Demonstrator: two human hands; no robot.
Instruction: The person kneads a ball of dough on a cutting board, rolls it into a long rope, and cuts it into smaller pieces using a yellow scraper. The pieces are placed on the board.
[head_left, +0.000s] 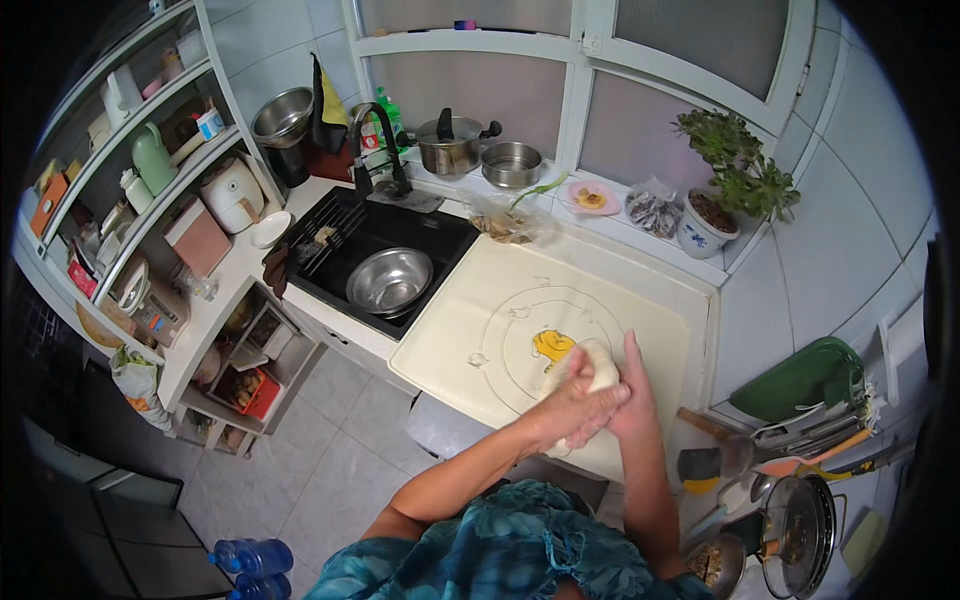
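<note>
Pale dough (598, 365) is held between my two hands above the front right of a cream silicone kneading mat (442, 322). My left hand (574, 405) lies over the dough with its fingers bent onto it. Against the dough's right side is my right hand (634, 397), its thumb pointing up. Fingers overlap under the left hand, and a bit of dough shows below them. The mat has printed rings and a yellow cartoon figure (553, 345), partly covered by the dough.
Left of the mat, a black sink (315, 255) holds a steel bowl (390, 280). A lidded pot (448, 146), a steel pan (511, 164) and a potted plant (705, 225) line the window ledge. Utensils (810, 442) and a glass lid (799, 532) crowd the right.
</note>
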